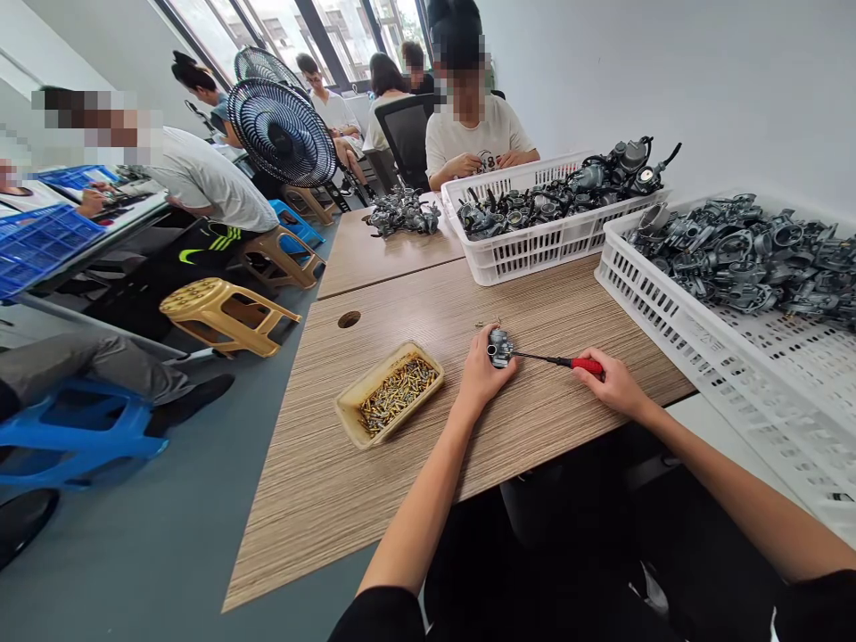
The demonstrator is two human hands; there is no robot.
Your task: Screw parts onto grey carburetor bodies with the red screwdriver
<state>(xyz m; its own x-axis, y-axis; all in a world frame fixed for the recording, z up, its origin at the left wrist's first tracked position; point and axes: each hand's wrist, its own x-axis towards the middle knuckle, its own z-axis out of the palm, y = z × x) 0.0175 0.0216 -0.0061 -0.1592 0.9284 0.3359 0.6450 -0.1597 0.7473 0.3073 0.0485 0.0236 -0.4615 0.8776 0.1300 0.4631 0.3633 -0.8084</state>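
One carburetor (499,346), one screwdriver (581,363), one screw tray (346,412)

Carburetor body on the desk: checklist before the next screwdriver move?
1. Hold: left hand grips carburetor body against the table: ok.
2. Tool: right hand closed on the red handle of the screwdriver: ok.
3. Tip reaches the body: ok. Seated in a screw head: cannot tell.
4. Supply: screw tray beside the left hand, stocked: ok.
5. Stray bits: loose small parts lie just beyond the body, apart from it: ok.
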